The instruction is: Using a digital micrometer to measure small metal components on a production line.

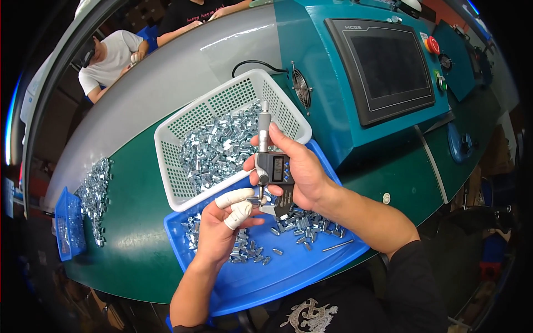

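My right hand (pixel 300 172) is wrapped round a digital micrometer (pixel 273 166) with a small screen and buttons, its thimble pointing up and away. With white covers on its thumb and forefinger, my left hand (pixel 225 219) pinches a small shiny metal part (pixel 254 201) at the micrometer's jaws. Below both hands lies a blue tray (pixel 250 288) with several loose metal parts (pixel 311 225) and a thin metal rod (pixel 337 245) in it. A white perforated basket (pixel 166 166) heaped with similar metal parts (pixel 222 147) stands just beyond my hands.
A teal machine (pixel 316 33) with a dark touchscreen (pixel 391 66) and a red stop button (pixel 432 44) stands at the right. At the left are a pile of metal parts (pixel 95 194) and a blue basket (pixel 62 222). Two people sit across the green table (pixel 133 216).
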The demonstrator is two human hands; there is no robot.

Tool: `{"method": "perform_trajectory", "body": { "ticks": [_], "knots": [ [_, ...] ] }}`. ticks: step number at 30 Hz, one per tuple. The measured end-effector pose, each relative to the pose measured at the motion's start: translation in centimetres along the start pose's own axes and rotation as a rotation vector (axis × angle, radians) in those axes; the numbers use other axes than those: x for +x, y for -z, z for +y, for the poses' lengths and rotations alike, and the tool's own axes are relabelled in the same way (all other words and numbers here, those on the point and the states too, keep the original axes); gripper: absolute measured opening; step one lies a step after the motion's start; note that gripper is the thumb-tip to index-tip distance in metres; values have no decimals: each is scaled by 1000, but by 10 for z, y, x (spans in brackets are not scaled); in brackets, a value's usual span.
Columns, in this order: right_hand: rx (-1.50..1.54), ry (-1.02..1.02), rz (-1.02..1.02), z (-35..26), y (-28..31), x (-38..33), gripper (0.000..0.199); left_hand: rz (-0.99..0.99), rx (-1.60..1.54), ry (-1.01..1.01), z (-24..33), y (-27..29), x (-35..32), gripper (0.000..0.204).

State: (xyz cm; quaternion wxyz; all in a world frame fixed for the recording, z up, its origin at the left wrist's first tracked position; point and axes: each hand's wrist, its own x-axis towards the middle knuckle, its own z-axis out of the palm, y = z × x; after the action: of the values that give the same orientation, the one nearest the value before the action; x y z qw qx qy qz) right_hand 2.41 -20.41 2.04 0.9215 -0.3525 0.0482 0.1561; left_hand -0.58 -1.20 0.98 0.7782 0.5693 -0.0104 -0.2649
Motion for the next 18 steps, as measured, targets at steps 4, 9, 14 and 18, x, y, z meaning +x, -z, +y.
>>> {"method": "perform_trajectory", "body": {
  "ticks": [4, 9, 14, 18],
  "knots": [
    [5, -26, 40, -2, -4, -3, 41, 31, 117, -78, -4, 0, 1, 23],
    [-120, 46, 43, 1, -2, -5, 31, 19, 191, -100, -8, 2, 5, 21],
    [-130, 42, 28, 2, -4, -7, 36, 49, 185, -132, -7, 7, 11, 19],
    [-100, 68, 51, 3, -1, -7, 38, 223, 210, -212, 4, 5, 28, 36]
  ]
}}
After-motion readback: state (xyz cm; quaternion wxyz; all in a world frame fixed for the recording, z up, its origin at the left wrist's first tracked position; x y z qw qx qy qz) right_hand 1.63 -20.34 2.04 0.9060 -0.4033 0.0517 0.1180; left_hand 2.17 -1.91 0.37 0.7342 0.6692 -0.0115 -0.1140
